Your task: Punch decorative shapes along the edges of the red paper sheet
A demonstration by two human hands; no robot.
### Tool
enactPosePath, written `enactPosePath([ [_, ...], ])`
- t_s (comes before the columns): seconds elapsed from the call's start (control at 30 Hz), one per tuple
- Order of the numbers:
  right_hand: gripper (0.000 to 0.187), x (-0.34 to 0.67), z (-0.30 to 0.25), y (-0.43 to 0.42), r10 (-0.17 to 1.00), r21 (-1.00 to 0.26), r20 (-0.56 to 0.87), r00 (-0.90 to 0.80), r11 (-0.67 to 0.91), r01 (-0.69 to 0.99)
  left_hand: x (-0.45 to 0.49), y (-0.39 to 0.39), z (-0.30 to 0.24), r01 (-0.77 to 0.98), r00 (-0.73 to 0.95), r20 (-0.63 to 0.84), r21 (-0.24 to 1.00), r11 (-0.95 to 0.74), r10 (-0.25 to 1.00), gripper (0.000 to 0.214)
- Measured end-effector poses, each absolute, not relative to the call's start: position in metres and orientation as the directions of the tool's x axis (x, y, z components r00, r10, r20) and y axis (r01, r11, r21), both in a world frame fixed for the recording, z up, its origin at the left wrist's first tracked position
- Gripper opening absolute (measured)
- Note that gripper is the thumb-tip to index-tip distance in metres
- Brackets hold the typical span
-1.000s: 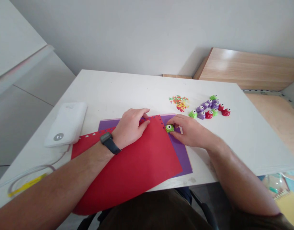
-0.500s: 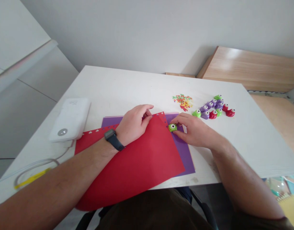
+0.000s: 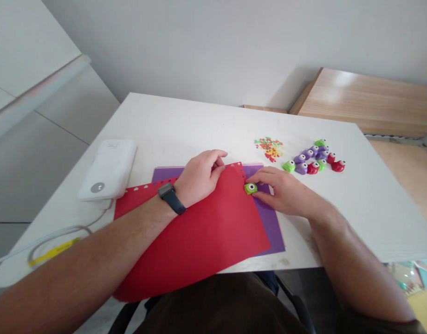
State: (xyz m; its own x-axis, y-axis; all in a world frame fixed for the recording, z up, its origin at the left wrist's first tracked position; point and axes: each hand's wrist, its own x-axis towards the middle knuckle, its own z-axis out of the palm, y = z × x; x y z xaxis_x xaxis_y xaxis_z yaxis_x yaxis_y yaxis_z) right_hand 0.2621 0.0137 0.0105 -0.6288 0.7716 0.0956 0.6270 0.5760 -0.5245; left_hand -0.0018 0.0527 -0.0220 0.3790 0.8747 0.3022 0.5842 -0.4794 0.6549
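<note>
Green craft punch [image 3: 250, 188]: small, light, hard plastic, at the red card sheet's [image 3: 196, 236] punched edge, above the purple sheet [image 3: 269, 227]. Your right hand [image 3: 283, 192] is closed on it; take it by the sides. Your left hand [image 3: 199, 178] is curled at the stiff card's edge; can't tell if it's pinching. White power bank [image 3: 107, 162]: mark unreadable.

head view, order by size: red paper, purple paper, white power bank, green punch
Largest are the red paper and the purple paper; unsure which is bigger, since the purple lies partly under the red. Next comes the white power bank, then the green craft punch, smallest.
</note>
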Motion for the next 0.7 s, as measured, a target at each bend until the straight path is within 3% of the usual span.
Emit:
enactPosePath([
  [0.7,0.027,0.268,0.007,0.016,0.782,-0.48,0.093,-0.616,0.578,0.661,0.006,0.066,-0.019,0.577,0.435,0.326,0.614,-0.538,0.839,0.027],
])
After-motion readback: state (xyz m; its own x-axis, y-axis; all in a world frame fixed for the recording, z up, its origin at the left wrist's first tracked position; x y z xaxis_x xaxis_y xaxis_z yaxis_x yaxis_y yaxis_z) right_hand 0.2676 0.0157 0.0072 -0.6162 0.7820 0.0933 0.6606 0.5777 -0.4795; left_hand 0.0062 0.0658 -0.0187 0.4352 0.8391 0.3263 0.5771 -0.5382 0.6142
